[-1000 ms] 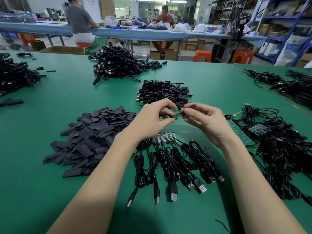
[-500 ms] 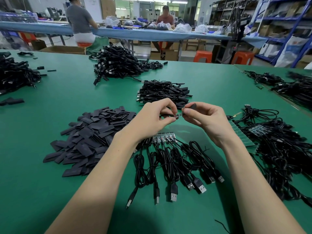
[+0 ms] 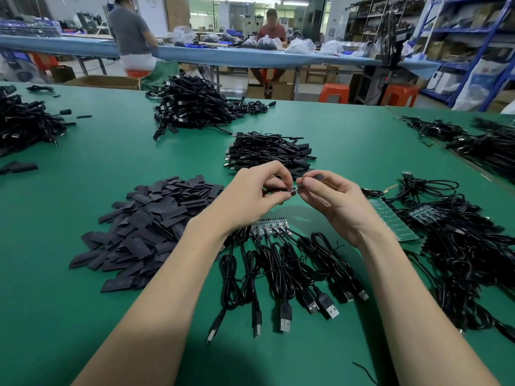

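"Two forearms, bottom edge, cut off above the elbow. Next item?"

"One row of black USB cables (image 3: 281,274), lower centre on the green table (image 3: 69,316), plugs toward the viewer. Far ends join a strip of small boards (image 3: 269,227), its left end hidden under the left wrist."

"Hands?"

"Centre of frame, raised above that strip. Left hand (image 3: 250,197): thumb and forefinger pinch a tiny circuit board (image 3: 292,188) with its black lead; other fingers curled. Right hand (image 3: 331,203): thumb and forefinger pinch a black sleeve (image 3: 317,176) at the board's free end. Whether the sleeve overlaps the board cannot be told, as fingertips cover the joint."

"Stock either side?"

"Centre left, one pile of flat sleeves (image 3: 156,221). Centre right, one green panel (image 3: 390,221), far edge buried under a tangle of cables (image 3: 459,252) that runs off the right edge."

"Farther back?"

"One stack of bundled cables (image 3: 267,150) just beyond the hands, near side hidden by the fingers. One bigger heap (image 3: 192,107), upper centre. One left heap (image 3: 25,126), cut by the frame edge. One right heap (image 3: 490,143), upper right. Top of frame: a blue bench (image 3: 223,55), two people at it, the bags on it too blurred to identify."
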{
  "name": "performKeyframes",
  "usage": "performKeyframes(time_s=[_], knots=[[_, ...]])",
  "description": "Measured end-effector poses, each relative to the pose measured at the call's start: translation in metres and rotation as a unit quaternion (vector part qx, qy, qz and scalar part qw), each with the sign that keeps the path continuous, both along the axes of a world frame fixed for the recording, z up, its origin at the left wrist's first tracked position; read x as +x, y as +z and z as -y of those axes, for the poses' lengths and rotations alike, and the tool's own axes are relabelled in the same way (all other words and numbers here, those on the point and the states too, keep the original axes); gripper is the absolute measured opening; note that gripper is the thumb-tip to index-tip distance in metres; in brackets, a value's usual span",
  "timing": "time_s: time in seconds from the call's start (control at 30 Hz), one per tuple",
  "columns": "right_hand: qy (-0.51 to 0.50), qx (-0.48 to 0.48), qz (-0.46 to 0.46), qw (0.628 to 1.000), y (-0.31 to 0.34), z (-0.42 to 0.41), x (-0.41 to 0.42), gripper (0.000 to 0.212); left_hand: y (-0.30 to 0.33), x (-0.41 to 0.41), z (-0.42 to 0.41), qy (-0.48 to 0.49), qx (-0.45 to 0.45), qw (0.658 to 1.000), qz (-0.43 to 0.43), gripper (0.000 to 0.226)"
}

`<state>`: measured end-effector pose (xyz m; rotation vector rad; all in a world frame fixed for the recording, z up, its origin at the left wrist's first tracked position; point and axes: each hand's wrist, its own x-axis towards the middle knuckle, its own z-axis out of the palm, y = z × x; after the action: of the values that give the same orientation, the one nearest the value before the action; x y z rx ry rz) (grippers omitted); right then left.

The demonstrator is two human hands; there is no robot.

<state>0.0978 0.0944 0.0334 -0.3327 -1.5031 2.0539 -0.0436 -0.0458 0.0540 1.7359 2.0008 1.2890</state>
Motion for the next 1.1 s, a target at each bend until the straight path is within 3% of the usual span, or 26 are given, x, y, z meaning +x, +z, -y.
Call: performKeyframes(time_s=[0.23, 0.77, 0.97, 1.1], knots=[[0.003, 0.047, 0.021, 0.999, 0.0029, 0.0012, 0.0001, 0.026, -0.0022, -0.0025, -0.0005, 0.0, -0.011, 1.0, -0.019, 0.015], [0.004, 0.001, 0.011, 1.0, -0.0013, 0.0006, -0.0005, 0.018, -0.0062, -0.0004, -0.0042, 0.021, 0.007, 0.999, -0.033, 0.016], [-0.043, -0.031, 0.015, 0.998, -0.0034, -0.0038, 0.0003, 0.013, -0.0094, -0.0029, -0.0055, 0.025, 0.025, 0.998, 0.048, 0.012], [-0.047, -0.039, 0.014, 0.998, -0.0029, -0.004, -0.0001, 0.016, -0.0101, -0.0005, -0.007, 0.032, 0.039, 0.997, 0.054, 0.008]])
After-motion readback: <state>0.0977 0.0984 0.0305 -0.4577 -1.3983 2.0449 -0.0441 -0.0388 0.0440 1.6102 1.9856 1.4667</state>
